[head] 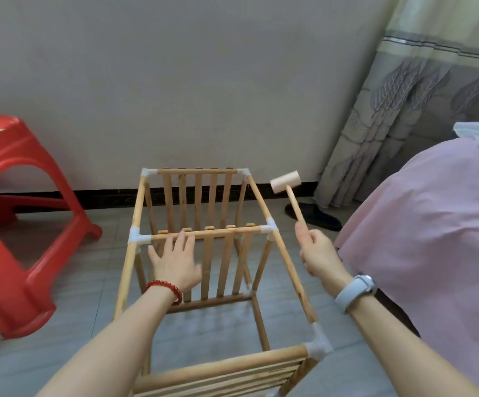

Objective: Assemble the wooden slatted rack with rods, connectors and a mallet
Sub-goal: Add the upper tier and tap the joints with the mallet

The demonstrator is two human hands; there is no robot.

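**Mallet raised over the middle joint**

Fingers of the left hand [175,263] lie straight and spread, reaching to the middle cross rod [206,232] and steadying it without curling round it. The right hand [317,253] grips the handle of the wooden mallet [286,181], whose head is lifted up and to the right of the rack [212,282], clear of it. A red bead bracelet [166,288] circles the left wrist; a grey band [354,290] sits on the right.

The rack stands on the tiled floor [69,310] just in front of the person, its long rods joined by white connectors [269,229] at the corners and midway along the sides. A red plastic stool [17,224] stands to the left, a pink-covered bed [433,224] to the right.

The blow in hand seems meant for the right middle connector. It would go best as short, square taps straight down on the joint, with the left hand pressing the rod firmly and fingers kept away from the strike point; a slanted hit could skew the rod.

No brand, label or readable writing shows anywhere.
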